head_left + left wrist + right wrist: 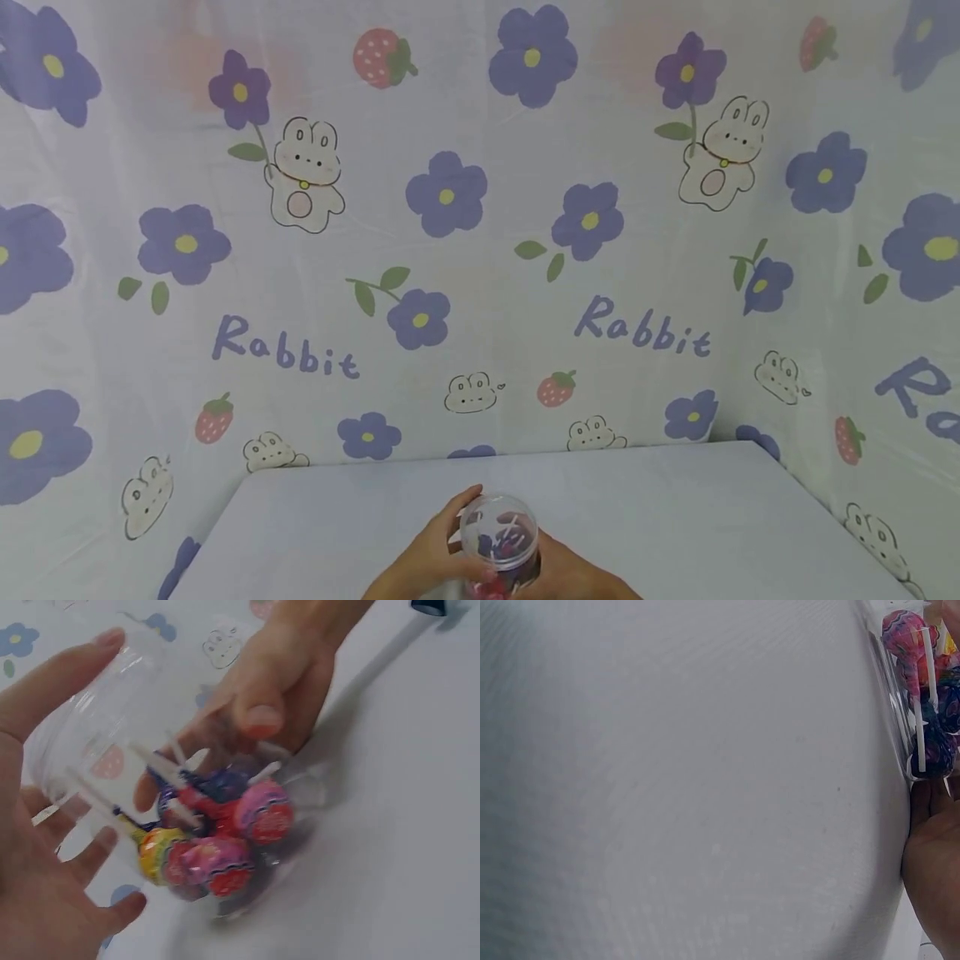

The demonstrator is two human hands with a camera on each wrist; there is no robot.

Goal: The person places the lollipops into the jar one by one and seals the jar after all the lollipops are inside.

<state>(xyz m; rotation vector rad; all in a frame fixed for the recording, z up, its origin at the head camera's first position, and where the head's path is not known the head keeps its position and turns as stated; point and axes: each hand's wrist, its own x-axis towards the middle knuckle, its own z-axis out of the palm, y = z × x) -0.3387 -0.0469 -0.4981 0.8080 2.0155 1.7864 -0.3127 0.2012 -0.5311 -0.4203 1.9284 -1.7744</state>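
A clear plastic jar (498, 518) is held between both hands near the front of the table. Inside lie several wrapped lollipops (217, 862) in pink, yellow and dark blue, their white sticks pointing various ways. My left hand (423, 554) grips the jar from the left near its round top end, fingers spread about it in the left wrist view. From the other side, my right hand (573, 573) holds the jar's lower part, thumb laid along the wall. The right wrist view catches only the jar's edge and part of the right hand (937, 862).
The white tabletop (637, 500) spreads around the hands. Behind and beside it hangs a white cloth (495, 275) printed with purple flowers, rabbits and strawberries. A small dark object (429, 607) shows at the top right of the left wrist view.
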